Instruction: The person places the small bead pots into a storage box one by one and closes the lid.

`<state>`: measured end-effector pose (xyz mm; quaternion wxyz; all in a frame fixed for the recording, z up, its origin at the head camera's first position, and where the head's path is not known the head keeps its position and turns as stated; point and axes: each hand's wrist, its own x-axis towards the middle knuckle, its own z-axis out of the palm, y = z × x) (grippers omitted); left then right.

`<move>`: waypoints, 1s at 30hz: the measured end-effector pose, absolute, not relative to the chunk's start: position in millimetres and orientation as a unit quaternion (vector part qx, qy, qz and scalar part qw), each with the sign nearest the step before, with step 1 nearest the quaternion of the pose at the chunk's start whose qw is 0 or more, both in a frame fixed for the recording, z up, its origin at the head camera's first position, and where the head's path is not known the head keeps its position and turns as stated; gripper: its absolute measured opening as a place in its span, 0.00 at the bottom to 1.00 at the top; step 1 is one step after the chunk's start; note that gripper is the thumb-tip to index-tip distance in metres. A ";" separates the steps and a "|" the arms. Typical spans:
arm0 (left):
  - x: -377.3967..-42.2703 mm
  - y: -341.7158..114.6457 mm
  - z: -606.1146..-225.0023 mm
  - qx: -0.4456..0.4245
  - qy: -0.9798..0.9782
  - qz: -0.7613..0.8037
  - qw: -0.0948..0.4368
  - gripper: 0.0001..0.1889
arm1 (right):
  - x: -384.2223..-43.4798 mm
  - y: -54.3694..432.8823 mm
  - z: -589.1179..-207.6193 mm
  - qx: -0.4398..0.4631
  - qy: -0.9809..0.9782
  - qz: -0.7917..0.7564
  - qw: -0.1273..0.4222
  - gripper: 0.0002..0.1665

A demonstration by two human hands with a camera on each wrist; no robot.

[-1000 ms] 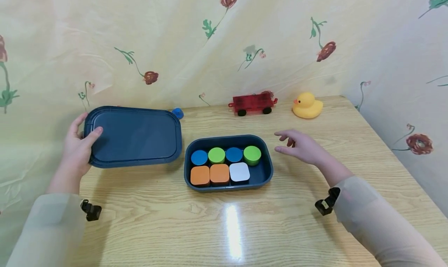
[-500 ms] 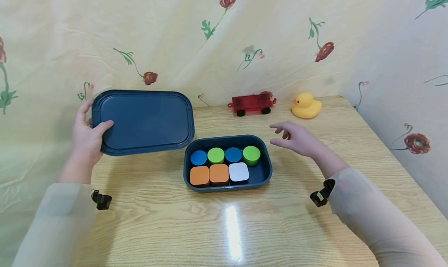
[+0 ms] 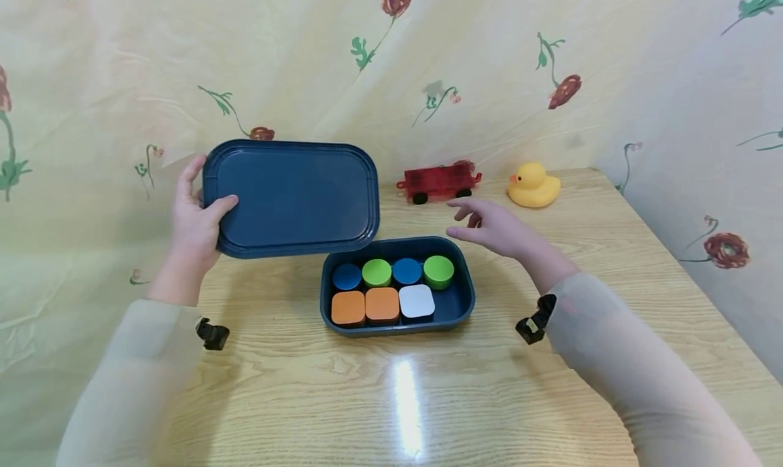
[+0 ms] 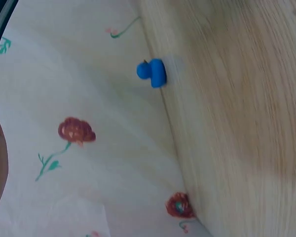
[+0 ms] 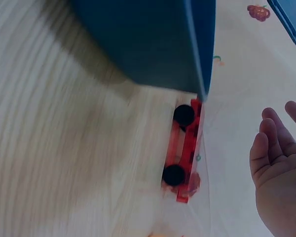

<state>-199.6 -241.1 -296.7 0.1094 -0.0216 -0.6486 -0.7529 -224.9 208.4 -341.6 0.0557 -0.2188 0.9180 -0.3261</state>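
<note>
My left hand [image 3: 194,230] grips the left edge of a dark blue rounded rectangular lid [image 3: 293,198], thumb on the near face and fingers behind. The lid is held up, and its lower edge overlaps the back left rim of a dark blue box [image 3: 451,305]. Inside the box are round pieces with blue [image 3: 346,277] and green tops [image 3: 438,271], plus square ones with orange [image 3: 348,308] and white tops [image 3: 417,300]. Beyond the box's back right corner, my right hand [image 3: 489,226] hovers holding nothing, its fingers loosely bent.
A red toy wagon [image 3: 437,181] and a yellow rubber duck [image 3: 534,185] stand along the back of the wooden table [image 3: 306,399]. In the left wrist view, a small blue toy [image 4: 158,73] sits by the flowered wall covering [image 4: 108,148].
My left hand has carried the lid right and upward, from left of the box to over its back left rim. My right hand has moved left and slightly up, toward the box.
</note>
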 end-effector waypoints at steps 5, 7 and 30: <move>-204.2 -222.0 -301.2 -0.027 -0.645 -0.757 0.103 0.36 | -231.7 193.1 -341.1 -0.193 0.896 -0.393 0.068 0.41; -205.6 -215.7 -303.9 -0.031 -0.639 -0.762 0.096 0.36 | -234.1 187.6 -340.6 -0.184 0.884 -0.423 0.073 0.42; -225.7 -164.6 -325.1 -0.063 -0.713 -0.691 0.101 0.37 | -242.8 166.4 -330.1 -0.205 0.793 -0.574 0.005 0.52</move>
